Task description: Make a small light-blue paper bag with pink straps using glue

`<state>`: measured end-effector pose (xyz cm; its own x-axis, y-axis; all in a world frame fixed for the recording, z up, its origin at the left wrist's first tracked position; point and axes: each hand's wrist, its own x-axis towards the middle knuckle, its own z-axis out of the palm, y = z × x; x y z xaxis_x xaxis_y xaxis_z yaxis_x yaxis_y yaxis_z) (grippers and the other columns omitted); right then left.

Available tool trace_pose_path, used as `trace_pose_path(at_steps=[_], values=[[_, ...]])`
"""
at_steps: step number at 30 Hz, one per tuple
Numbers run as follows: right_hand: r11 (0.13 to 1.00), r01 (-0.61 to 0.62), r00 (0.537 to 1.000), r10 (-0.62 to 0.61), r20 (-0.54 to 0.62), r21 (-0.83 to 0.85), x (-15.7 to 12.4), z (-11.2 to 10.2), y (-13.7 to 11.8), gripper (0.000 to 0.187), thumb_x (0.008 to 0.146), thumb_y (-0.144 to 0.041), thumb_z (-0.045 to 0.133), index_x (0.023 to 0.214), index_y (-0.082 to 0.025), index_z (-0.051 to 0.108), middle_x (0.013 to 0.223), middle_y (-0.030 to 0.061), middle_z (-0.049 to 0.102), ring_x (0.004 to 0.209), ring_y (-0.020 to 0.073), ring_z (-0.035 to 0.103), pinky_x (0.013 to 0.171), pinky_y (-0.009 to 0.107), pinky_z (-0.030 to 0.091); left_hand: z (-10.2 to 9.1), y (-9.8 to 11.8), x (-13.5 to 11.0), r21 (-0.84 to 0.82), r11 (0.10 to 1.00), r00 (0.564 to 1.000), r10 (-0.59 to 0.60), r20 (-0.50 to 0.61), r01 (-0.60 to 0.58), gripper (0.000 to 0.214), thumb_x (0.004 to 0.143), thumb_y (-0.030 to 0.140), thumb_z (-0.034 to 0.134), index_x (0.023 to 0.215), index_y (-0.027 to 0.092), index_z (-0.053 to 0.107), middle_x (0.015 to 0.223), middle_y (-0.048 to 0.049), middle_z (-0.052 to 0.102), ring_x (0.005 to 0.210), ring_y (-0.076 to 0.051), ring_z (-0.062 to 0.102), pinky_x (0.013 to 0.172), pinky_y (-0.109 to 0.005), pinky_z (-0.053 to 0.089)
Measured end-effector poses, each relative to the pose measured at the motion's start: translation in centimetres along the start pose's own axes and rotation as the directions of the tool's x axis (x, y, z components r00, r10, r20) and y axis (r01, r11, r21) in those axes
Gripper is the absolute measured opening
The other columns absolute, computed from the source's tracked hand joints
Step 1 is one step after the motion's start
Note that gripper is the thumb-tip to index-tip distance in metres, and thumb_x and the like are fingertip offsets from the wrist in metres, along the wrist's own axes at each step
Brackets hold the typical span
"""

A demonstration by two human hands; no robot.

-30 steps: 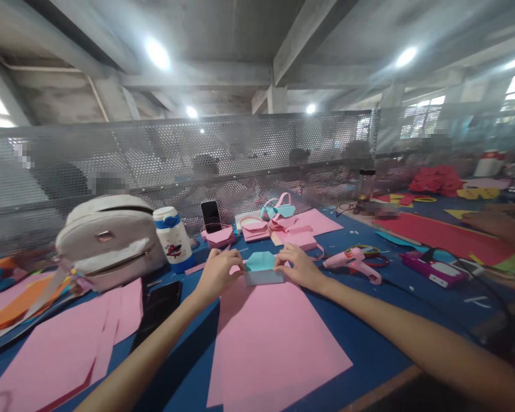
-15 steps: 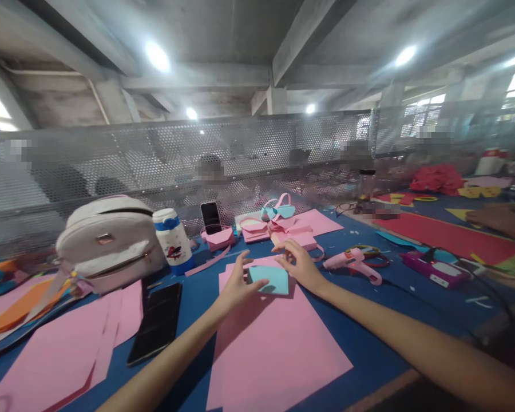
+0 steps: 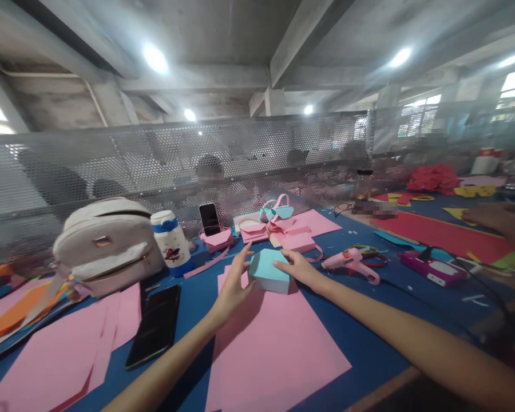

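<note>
A folded light-blue paper piece (image 3: 269,271) stands on a large pink sheet (image 3: 270,337) on the blue table. My left hand (image 3: 234,286) touches its left side with fingers stretched up and apart. On its right, my right hand (image 3: 298,269) has thumb and fingers resting on the top and right edge. Just beyond lie pink folded paper pieces with a blue bow (image 3: 278,224).
A black phone (image 3: 155,325) and more pink sheets (image 3: 64,352) lie at the left, with a white bag (image 3: 105,243) and a bottle (image 3: 170,242) behind. A pink glue gun (image 3: 352,264) lies at the right. Another person's hand (image 3: 495,220) rests at the far right. A perforated metal screen (image 3: 154,160) backs the table.
The light-blue piece lay flat under both hands; now it stands up as a fuller shape between them. My left hand has opened and shifted right. The camera drifted slightly.
</note>
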<state>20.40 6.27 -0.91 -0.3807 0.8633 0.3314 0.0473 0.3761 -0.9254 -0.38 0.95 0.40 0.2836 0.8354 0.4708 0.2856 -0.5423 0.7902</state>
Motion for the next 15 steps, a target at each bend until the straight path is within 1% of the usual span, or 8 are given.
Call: trace_pose_path(at_steps=[2,4,7,8,10,13,15], values=[[1.000,0.002,1.000,-0.001,-0.007,0.021,0.0,0.0,-0.2,0.044,0.069,-0.059,0.071,0.075,-0.017,0.057,0.071,-0.0011,0.061,0.069,0.0167,0.058,0.063,0.027,0.045,0.4,-0.4,-0.2,0.024,0.999,0.998,-0.033,-0.048,0.035,0.077,0.077,0.025,0.063,0.146,0.028,0.028,0.140,-0.0131,0.037,0.123,-0.029,0.050,0.105,-0.047,0.039],[0.999,-0.006,1.000,0.006,-0.014,0.039,-0.1,0.0,-0.3,0.043,0.071,-0.057,0.071,0.072,-0.018,0.054,0.063,-0.0038,0.055,0.062,0.0140,0.054,0.057,0.025,0.042,1.2,-0.6,-0.5,0.043,0.995,0.993,-0.087,-0.084,0.091,0.088,0.071,0.027,0.069,0.147,0.025,0.024,0.141,-0.0154,0.034,0.129,-0.033,0.044,0.107,-0.052,0.036],[0.998,-0.030,0.999,0.032,-0.017,0.063,-0.4,0.3,-0.5,0.040,0.071,-0.055,0.071,0.074,-0.019,0.052,0.057,-0.0067,0.049,0.052,0.0107,0.048,0.049,0.022,0.037,2.9,-0.1,-1.3,0.063,0.983,0.979,-0.164,-0.121,0.173,0.117,0.058,0.027,0.081,0.151,0.019,0.012,0.144,-0.0205,0.028,0.138,-0.041,0.027,0.109,-0.057,0.029],[0.997,-0.042,0.999,0.044,-0.013,0.071,-0.6,0.4,-0.6,0.039,0.071,-0.053,0.071,0.075,-0.020,0.051,0.056,-0.0074,0.047,0.049,0.0099,0.046,0.047,0.021,0.036,3.4,0.2,-1.6,0.071,0.980,0.976,-0.174,-0.132,0.185,0.122,0.055,0.027,0.083,0.151,0.019,0.009,0.146,-0.0206,0.025,0.141,-0.041,0.022,0.112,-0.058,0.024],[0.994,-0.070,0.998,0.070,0.004,0.086,-0.9,0.7,-0.9,0.037,0.072,-0.052,0.070,0.079,-0.021,0.050,0.054,-0.0084,0.047,0.045,0.0092,0.044,0.044,0.020,0.035,4.2,0.9,-2.0,0.083,0.976,0.971,-0.185,-0.153,0.200,0.125,0.053,0.026,0.084,0.152,0.021,0.007,0.149,-0.0190,0.021,0.143,-0.040,0.016,0.114,-0.057,0.019],[0.989,-0.105,0.994,0.101,0.039,0.100,-1.3,1.2,-1.3,0.035,0.073,-0.050,0.068,0.082,-0.021,0.051,0.050,-0.0094,0.047,0.041,0.0090,0.043,0.041,0.020,0.034,4.5,1.6,-2.2,0.095,0.968,0.960,-0.213,-0.182,0.232,0.125,0.055,0.025,0.082,0.152,0.023,0.004,0.148,-0.0183,0.020,0.142,-0.039,0.018,0.114,-0.055,0.021],[0.988,-0.118,0.992,0.113,0.054,0.098,-1.3,1.4,-1.4,0.033,0.073,-0.049,0.066,0.081,-0.021,0.052,0.048,-0.0091,0.047,0.040,0.0091,0.043,0.041,0.020,0.034,4.2,1.5,-2.2,0.099,0.963,0.955,-0.229,-0.187,0.250,0.122,0.058,0.026,0.079,0.152,0.023,0.003,0.147,-0.0181,0.023,0.141,-0.039,0.022,0.112,-0.056,0.024]])
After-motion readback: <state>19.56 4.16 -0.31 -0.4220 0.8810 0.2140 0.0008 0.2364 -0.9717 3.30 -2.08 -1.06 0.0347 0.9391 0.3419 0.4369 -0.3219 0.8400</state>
